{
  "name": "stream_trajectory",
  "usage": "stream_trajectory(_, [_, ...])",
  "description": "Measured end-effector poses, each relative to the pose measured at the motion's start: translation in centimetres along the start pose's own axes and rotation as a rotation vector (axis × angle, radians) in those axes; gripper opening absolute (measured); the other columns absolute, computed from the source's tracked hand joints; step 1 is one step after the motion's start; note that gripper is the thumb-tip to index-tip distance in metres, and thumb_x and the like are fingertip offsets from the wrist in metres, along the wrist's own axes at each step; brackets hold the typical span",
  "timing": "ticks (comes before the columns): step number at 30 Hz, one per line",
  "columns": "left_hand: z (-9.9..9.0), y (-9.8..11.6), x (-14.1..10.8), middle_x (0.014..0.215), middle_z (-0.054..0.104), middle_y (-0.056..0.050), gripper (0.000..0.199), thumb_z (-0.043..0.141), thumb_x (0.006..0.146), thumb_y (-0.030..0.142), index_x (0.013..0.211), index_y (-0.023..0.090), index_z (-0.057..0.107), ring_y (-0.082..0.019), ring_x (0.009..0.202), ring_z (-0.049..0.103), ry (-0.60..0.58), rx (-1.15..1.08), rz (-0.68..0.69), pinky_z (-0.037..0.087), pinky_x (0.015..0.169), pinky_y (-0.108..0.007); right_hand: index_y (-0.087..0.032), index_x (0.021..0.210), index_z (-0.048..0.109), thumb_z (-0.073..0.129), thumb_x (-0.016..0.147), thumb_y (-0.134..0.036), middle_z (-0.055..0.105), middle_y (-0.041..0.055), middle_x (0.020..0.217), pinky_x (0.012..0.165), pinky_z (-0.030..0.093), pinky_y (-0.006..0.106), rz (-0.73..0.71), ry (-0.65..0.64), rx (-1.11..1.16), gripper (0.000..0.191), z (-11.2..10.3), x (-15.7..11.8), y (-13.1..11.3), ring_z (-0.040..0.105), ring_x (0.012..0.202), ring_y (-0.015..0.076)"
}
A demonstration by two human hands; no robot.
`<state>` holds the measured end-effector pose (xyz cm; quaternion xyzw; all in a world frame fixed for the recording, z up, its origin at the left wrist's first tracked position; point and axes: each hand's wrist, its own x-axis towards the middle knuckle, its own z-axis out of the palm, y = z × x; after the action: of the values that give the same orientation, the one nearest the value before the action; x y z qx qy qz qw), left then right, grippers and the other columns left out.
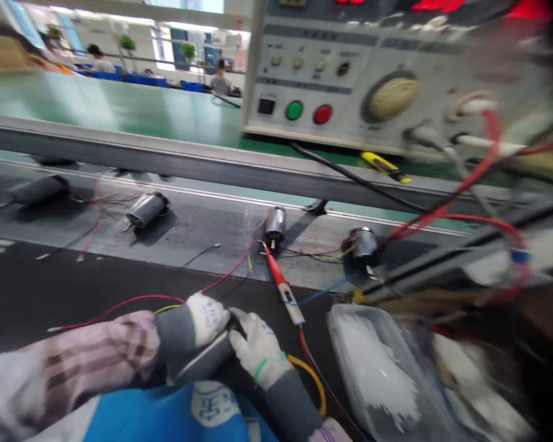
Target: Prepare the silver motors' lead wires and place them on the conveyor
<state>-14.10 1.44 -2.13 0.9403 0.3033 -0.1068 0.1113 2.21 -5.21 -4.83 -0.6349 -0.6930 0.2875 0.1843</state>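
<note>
Both hands wear white gloves and meet low in the middle of the view, around a grey metal motor (203, 361). My left hand (207, 318) lies closed over its upper end. My right hand (257, 347) is at the same end, thumb and forefinger bent toward the motor; a green band circles its wrist. Red and yellow wires run leftward from beside my left hand. Just beyond my right hand, a red-tipped test probe (281, 285) points at a standing silver motor (275, 226). Blur hides the exact finger contact.
More motors (147, 210) lie along the grey conveyor (203, 236). A clear tray (378, 368) of white pieces is at right. The tester (322, 86) with red and green buttons stands on the shelf beside a yellow cutter (384, 166). Cables hang at right; people sit far back.
</note>
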Motion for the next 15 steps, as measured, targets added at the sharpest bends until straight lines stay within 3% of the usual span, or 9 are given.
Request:
stream_trajectory(3, [0.7, 0.6, 0.1, 0.081, 0.063, -0.01, 0.025, 0.039, 0.076, 0.027, 0.089, 0.018, 0.059, -0.024, 0.07, 0.061, -0.046, 0.041, -0.062, 0.045, 0.059, -0.034, -0.026, 0.109, 0.056, 0.04, 0.082, -0.032, 0.062, 0.0021, 0.105, 0.087, 0.039, 0.022, 0.148, 0.039, -0.081, 0.032, -3.6, -3.2, 2.0, 0.054, 0.099, 0.0139])
stream_trajectory(5, [1.0, 1.0, 0.4, 0.083, 0.063, -0.011, 0.028, 0.037, 0.076, 0.027, 0.091, 0.018, 0.059, -0.026, 0.073, 0.061, -0.078, 0.013, -0.101, 0.045, 0.061, -0.036, -0.025, 0.101, 0.06, 0.03, 0.086, -0.033, 0.063, 0.0026, 0.104, 0.084, 0.039, 0.021, 0.438, 0.077, -0.261, 0.034, -7.4, -6.5, 4.5, 0.055, 0.097, 0.0127])
stream_trajectory(7, [1.1, 1.5, 0.6, 0.084, 0.063, -0.011, 0.031, 0.032, 0.079, 0.028, 0.091, 0.018, 0.059, -0.026, 0.074, 0.061, -0.091, -0.025, -0.135, 0.044, 0.063, -0.037, -0.019, 0.098, 0.061, 0.026, 0.086, -0.033, 0.063, 0.0094, 0.103, 0.078, 0.042, 0.027, 0.74, 0.083, -0.433, 0.04, -11.2, -10.1, 7.2, 0.058, 0.093, 0.0178])
stream_trajectory(9, [0.9, 2.0, 0.5, 0.084, 0.064, -0.011, 0.034, 0.029, 0.081, 0.031, 0.093, 0.018, 0.059, -0.026, 0.076, 0.061, -0.1, -0.062, -0.155, 0.044, 0.065, -0.038, -0.016, 0.088, 0.065, 0.032, 0.083, -0.036, 0.066, 0.0142, 0.092, 0.072, 0.043, 0.031, 0.901, 0.019, -0.522, 0.039, -13.9, -13.2, 9.7, 0.061, 0.085, 0.0224])
stream_trajectory(11, [0.6, 2.4, 0.4, 0.084, 0.065, -0.011, 0.037, 0.028, 0.081, 0.033, 0.098, 0.018, 0.058, -0.026, 0.077, 0.061, -0.105, -0.085, -0.165, 0.044, 0.066, -0.038, -0.015, 0.079, 0.068, 0.04, 0.078, -0.04, 0.067, 0.0166, 0.086, 0.071, 0.042, 0.035, 0.966, -0.05, -0.588, 0.038, -15.0, -14.9, 11.6, 0.062, 0.083, 0.0269])
stream_trajectory(15, [0.2, 2.4, 0.5, 0.086, 0.065, -0.011, 0.039, 0.028, 0.082, 0.033, 0.106, 0.019, 0.056, -0.028, 0.078, 0.062, -0.121, -0.086, -0.145, 0.045, 0.066, -0.04, -0.01, 0.082, 0.069, 0.05, 0.07, -0.046, 0.065, 0.0214, 0.092, 0.075, 0.039, 0.044, 0.985, -0.11, -0.709, 0.042, -13.6, -14.7, 13.2, 0.058, 0.091, 0.0355])
